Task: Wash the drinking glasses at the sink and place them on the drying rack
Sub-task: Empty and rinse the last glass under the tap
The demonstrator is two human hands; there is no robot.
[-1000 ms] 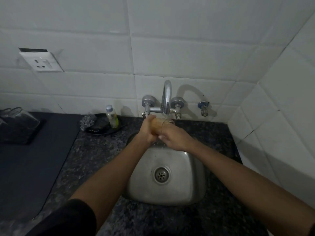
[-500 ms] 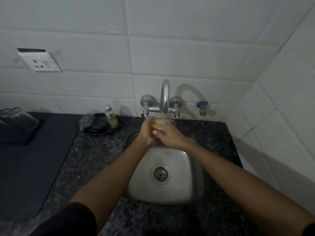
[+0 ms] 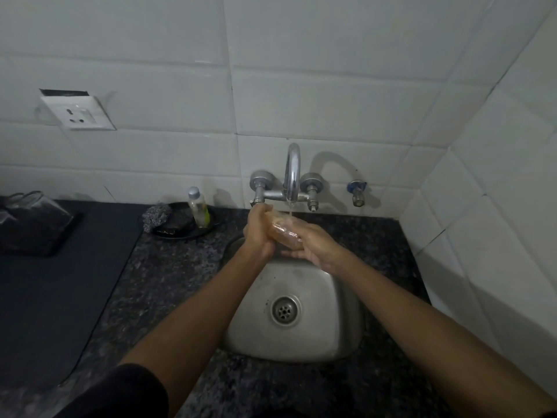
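A clear drinking glass [image 3: 283, 232] lies tilted between both hands under the running tap [image 3: 292, 173], above the back of the steel sink [image 3: 340, 312]. My left hand [image 3: 259, 233] grips its left end. My right hand [image 3: 313, 244] curls round its right side from below. A thin stream of water falls onto the glass. On the far left, a dark drying rack [image 3: 33, 227] stands on a dark mat with upturned clear glasses in it.
A black dish [image 3: 187, 232] behind the sink's left holds a steel scrubber [image 3: 155, 217] and a small soap bottle [image 3: 199, 211]. A spare valve [image 3: 357, 193] juts from the wall at right. Speckled dark counter [image 3: 168, 285] surrounds the sink; a tiled wall closes the right side.
The glass has turned in my hands and shows more between them now. My right hand has slid toward its right end. Both hands stay under the tap.
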